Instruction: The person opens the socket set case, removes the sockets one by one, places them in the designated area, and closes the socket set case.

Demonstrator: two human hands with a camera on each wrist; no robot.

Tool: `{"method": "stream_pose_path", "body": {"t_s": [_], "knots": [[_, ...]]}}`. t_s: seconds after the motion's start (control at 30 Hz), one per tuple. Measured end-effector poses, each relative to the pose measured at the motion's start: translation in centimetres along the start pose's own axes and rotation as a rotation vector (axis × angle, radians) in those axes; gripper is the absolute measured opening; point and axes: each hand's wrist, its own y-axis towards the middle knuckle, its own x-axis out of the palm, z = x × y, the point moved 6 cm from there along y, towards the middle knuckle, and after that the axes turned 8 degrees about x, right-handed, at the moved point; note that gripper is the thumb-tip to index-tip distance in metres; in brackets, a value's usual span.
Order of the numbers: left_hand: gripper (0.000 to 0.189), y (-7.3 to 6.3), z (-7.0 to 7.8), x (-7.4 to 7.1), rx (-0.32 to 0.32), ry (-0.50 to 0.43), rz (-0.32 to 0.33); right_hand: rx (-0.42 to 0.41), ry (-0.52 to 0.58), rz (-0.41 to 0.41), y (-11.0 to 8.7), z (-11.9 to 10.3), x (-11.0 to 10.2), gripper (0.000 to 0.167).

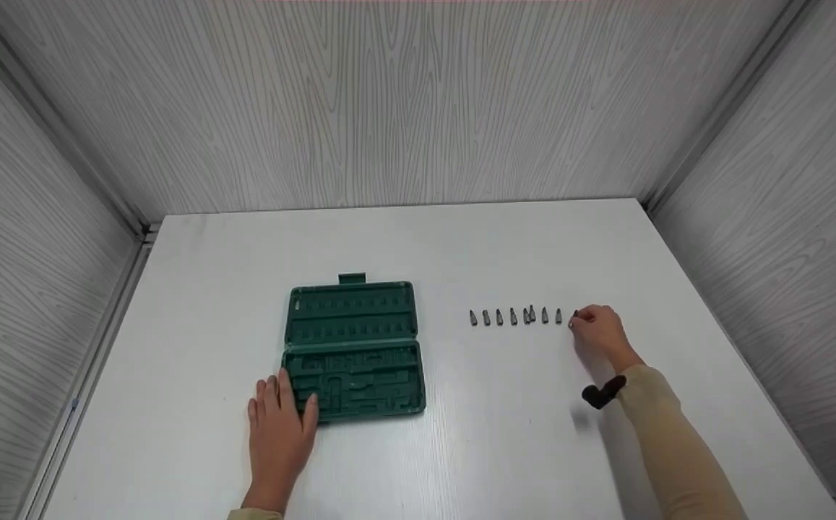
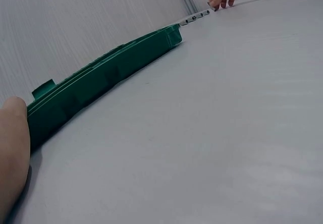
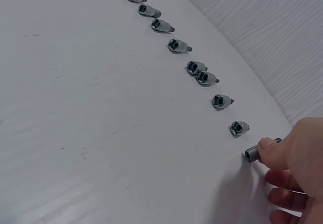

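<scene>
An open green plastic case [image 1: 351,318] with moulded recesses lies flat on the table, its lid folded back and its latch at the far edge. My left hand [image 1: 280,433] rests at the case's near left corner, fingers extended and touching its side. At the right end of a row of metal bit sockets [image 3: 220,101], my right hand [image 1: 600,336] pinches one bit socket [image 3: 252,154] between thumb and fingers. The square drive hole of that piece faces the right wrist camera. Part of its shank is hidden by the thumb.
The row of several bit sockets runs left to right on the white table [image 1: 475,448], right of the case. Two of them [image 3: 204,77] touch each other. Wood-grain panels [image 1: 403,101] stand at the back and on both sides. A black wrist-camera mount [image 1: 603,392] juts from the right sleeve.
</scene>
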Motion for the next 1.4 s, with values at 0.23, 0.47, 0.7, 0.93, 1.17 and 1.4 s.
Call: {"method": "stream_pose_path", "body": {"t_s": [0.23,0.47,0.7,0.93,1.17,1.4], "knots": [[0.078,0.0,-0.1,0.2,-0.019,-0.002,-0.028,-0.006,-0.013,0.057,0.5,-0.2,0.2,0.025],[0.078,0.1,-0.2,0.1,-0.016,-0.005,-0.024,0.01,-0.015,0.091,0.6,0.0,0.5,0.028],[0.077,0.2,-0.3,0.0,-0.001,-0.003,-0.007,-0.009,0.023,0.122,0.3,0.0,0.5,0.028],[0.076,0.0,0.0,0.0,0.018,-0.008,0.027,-0.05,0.024,0.173,0.0,0.0,0.3,0.025],[0.075,-0.1,0.2,0.0,0.027,-0.003,0.037,-0.068,0.05,0.228,-0.5,-0.2,-0.1,0.024],[0.075,0.0,0.1,-0.1,0.028,0.0,0.033,-0.047,0.101,0.223,-1.6,-0.7,-0.3,0.028]]}}
